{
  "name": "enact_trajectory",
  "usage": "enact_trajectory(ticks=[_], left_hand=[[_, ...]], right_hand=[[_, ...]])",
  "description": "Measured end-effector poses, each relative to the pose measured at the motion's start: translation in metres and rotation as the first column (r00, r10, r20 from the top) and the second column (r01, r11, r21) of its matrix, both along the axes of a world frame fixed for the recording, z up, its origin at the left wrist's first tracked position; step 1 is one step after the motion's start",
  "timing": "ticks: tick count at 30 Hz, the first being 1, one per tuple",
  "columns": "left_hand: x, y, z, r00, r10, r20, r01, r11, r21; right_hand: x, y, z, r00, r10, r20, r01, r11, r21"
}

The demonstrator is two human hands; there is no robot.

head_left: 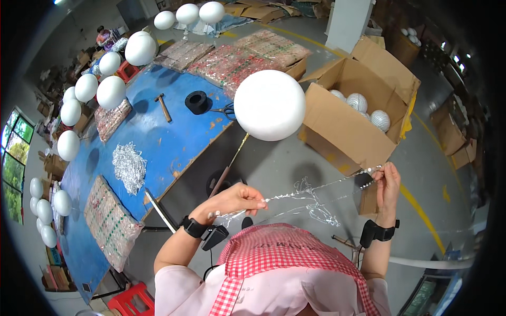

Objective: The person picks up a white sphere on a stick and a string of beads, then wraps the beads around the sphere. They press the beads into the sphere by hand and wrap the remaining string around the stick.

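A thin silver bead garland (321, 186) stretches between my two hands, with loose loops hanging below it. My left hand (238, 200) pinches it near its left part, fingers closed. At the right, my raised right hand (388, 184) grips the other end between thumb and fingers. Beyond my hands a large white ball (270, 105) stands on a thin rod (229, 167), apart from both hands. On the blue table (184, 145) to the left lies a tangled heap of silver strands (129, 167).
An open cardboard box (342, 124) at the right holds striped silver-white balls (379, 120). The table carries a hammer (164, 108), a black tape roll (197, 102), scissors (226, 110) and plastic-wrapped packs (112, 221). White balls (110, 92) stand along its far side. A red stool (132, 300) is at lower left.
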State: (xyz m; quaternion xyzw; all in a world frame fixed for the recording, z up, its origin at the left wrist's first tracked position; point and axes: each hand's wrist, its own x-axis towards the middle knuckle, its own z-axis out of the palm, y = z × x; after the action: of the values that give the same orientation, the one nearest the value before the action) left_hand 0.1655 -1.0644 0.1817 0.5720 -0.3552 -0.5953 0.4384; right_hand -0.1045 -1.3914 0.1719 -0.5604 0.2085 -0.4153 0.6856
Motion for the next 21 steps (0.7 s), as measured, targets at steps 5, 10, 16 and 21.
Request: enact_trajectory(ticks=[5, 10, 16, 21], left_hand=[[0.008, 0.021, 0.004, 0.987, 0.163, -0.012, -0.163, 0.986, -0.017], [0.002, 0.012, 0.011, 0.981, 0.195, -0.025, -0.196, 0.978, -0.067], [-0.031, -0.048, 0.007, 0.999, -0.029, 0.043, 0.035, 0.988, -0.151], [-0.012, -0.036, 0.001, 0.994, -0.078, 0.079, 0.087, 0.989, -0.121]], right_hand=[[-0.009, -0.014, -0.026, 0.994, -0.053, -0.100, 0.058, 0.997, 0.043], [-0.017, -0.029, -0.059, 0.945, 0.040, -0.323, -0.037, 0.999, 0.016], [0.083, 0.099, -0.020, 0.770, 0.560, -0.306, -0.627, 0.754, -0.195], [0.105, 0.122, 0.008, 0.428, 0.652, -0.626, -0.837, 0.547, -0.003]])
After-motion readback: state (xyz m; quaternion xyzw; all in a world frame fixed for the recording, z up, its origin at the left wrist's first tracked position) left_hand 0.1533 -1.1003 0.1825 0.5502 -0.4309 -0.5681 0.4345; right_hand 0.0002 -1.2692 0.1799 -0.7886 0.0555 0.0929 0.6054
